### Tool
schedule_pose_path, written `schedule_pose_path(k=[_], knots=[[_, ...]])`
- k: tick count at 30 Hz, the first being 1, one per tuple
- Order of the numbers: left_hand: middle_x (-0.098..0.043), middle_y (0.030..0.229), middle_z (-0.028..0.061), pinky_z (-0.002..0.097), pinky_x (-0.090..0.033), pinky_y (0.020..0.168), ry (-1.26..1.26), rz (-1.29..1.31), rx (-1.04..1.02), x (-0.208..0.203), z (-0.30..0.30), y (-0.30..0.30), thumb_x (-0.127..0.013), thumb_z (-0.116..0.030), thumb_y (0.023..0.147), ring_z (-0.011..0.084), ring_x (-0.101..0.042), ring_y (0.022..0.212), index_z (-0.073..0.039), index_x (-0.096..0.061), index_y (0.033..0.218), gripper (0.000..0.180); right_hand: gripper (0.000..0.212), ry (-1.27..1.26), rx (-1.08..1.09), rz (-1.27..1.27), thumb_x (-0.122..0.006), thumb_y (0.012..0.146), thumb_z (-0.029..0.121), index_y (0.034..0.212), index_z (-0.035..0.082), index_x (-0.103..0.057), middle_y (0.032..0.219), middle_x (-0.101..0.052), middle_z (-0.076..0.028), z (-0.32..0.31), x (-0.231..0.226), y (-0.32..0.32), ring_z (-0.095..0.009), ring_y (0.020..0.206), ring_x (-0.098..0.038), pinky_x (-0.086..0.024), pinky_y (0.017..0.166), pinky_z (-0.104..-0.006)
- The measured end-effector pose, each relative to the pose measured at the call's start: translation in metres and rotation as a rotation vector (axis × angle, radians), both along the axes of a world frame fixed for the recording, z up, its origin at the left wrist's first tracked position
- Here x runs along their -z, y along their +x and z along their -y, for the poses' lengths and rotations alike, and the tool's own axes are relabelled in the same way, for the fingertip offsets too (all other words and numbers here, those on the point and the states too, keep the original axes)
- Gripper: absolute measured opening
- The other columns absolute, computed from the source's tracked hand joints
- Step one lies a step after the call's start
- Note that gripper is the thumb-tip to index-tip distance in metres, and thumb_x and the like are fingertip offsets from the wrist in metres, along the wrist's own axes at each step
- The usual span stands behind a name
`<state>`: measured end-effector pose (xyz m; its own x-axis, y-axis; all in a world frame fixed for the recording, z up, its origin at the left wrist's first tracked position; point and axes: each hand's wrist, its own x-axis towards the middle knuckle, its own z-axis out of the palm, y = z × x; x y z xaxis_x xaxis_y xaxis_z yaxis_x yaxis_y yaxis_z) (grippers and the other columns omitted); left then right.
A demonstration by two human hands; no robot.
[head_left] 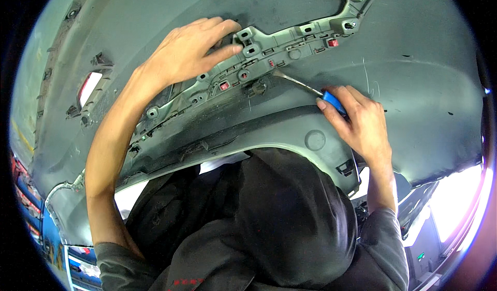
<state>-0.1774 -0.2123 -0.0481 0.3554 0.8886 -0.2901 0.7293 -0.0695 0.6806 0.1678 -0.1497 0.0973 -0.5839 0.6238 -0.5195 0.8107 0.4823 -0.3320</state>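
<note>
A large grey-green plastic panel, like the inside of a car bumper cover (pixel 429 99), spreads out before me. Along it runs a long bracket strip (pixel 309 30) with holes, tabs and several red pieces. The fingers and thumb of my left hand (pixel 189 50) are hooked on the strip's raised upper edge, next to a holed tab; the fingertips are partly hidden behind it. My right hand (pixel 360 120) is wrapped round the blue handle of a flat-bladed screwdriver (pixel 300 83). Its shaft points up and left, with the flared tip at the strip's lower edge.
Near my body, the panel's curved lower edge (pixel 290 148) crosses in front of my dark clothing. An oblong opening (pixel 89 90) pierces the panel at left. Blue shelving (pixel 49 234) with assorted items stands at lower left. Bright light comes in at the lower right.
</note>
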Motion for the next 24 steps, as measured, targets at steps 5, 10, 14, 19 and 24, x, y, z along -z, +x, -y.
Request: schedule_pose_path(k=[5, 10, 14, 19, 24], knots=[[-0.065, 0.130, 0.0173, 0.0509, -0.054, 0.107, -0.296, 0.100, 0.025, -0.023, 0.021, -0.013, -0.083, -0.050, 0.090, 0.0393, -0.064, 0.128, -0.014, -0.039, 0.169, 0.097, 0.030, -0.024, -0.032, 0.017, -0.075, 0.103, 0.039, 0.112, 0.012, -0.075, 0.088, -0.071, -0.007, 0.003, -0.004, -0.010, -0.033, 0.074, -0.074, -0.058, 0.065, -0.0457], [-0.053, 0.148, 0.0153, 0.0518, -0.057, 0.107, -0.207, 0.116, 0.068, -0.015, 0.055, -0.015, -0.089, -0.037, 0.088, 0.0398, -0.061, 0.132, -0.016, -0.042, 0.165, 0.093, 0.029, -0.038, -0.080, -0.068, -0.075, 0.102, 0.038, 0.113, 0.011, -0.073, 0.092, -0.071, -0.008, 0.012, -0.004, -0.019, -0.034, 0.077, -0.074, -0.059, 0.067, -0.0471], [-0.054, 0.146, 0.0149, 0.0505, -0.059, 0.105, -0.147, 0.132, -0.023, -0.010, 0.067, -0.007, -0.089, -0.033, 0.088, 0.0394, -0.062, 0.130, -0.014, -0.047, 0.159, 0.085, 0.029, -0.084, -0.120, -0.060, -0.075, 0.102, 0.037, 0.114, 0.011, -0.071, 0.095, -0.071, -0.009, 0.013, -0.003, -0.029, -0.035, 0.081, -0.075, -0.060, 0.068, -0.0487], [-0.056, 0.142, 0.0157, 0.0502, -0.059, 0.103, -0.117, 0.135, -0.047, 0.001, 0.068, -0.009, -0.088, -0.034, 0.090, 0.0396, -0.064, 0.126, -0.011, -0.051, 0.154, 0.078, 0.032, -0.159, -0.091, -0.101, -0.076, 0.102, 0.038, 0.113, 0.008, -0.073, 0.097, -0.074, -0.011, 0.015, 0.010, -0.042, -0.038, 0.083, -0.075, -0.060, 0.070, -0.0490], [-0.060, 0.134, 0.0157, 0.0518, -0.058, 0.098, -0.083, 0.070, 0.004, 0.001, 0.061, -0.009, -0.087, -0.040, 0.089, 0.0406, -0.067, 0.119, -0.008, -0.054, 0.146, 0.073, 0.034, -0.178, -0.145, -0.061, -0.075, 0.103, 0.040, 0.108, 0.006, -0.075, 0.095, -0.076, -0.014, 0.014, 0.033, -0.055, -0.039, 0.083, -0.076, -0.060, 0.070, -0.0498]])
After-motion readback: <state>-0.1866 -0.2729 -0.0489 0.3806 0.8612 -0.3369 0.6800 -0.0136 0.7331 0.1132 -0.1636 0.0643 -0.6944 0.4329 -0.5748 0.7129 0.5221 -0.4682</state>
